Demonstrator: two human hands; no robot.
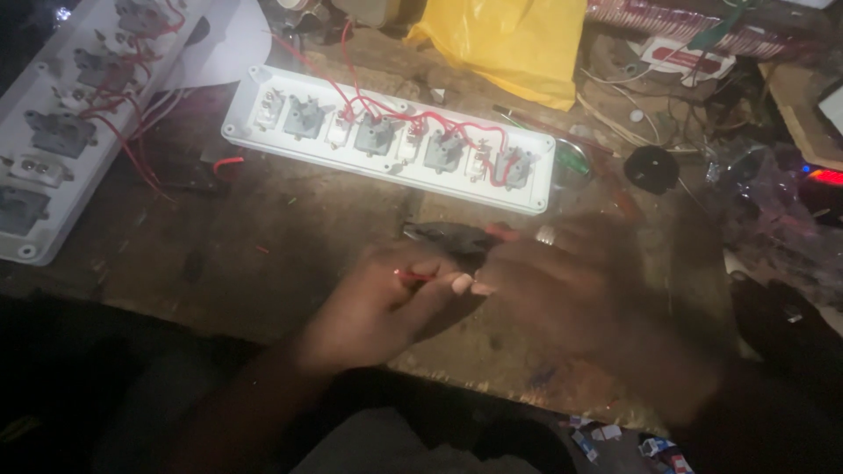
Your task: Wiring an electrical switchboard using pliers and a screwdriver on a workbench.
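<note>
**Two hands meeting over a short red wire at a dim workbench**

The left hand (386,303) lies palm-down, forearm entering from the lower left, thumb and forefinger pinched on a short red wire (411,276) whose long axis runs roughly left–right. The right hand (562,281) (motion-blurred, ring visible) touches the left's fingertips and closes on dark pliers (448,235), nose pointing left. Both sit at the wooden bench (290,228) centre, just below an opened white socket strip (391,136) — wired in red.
</note>
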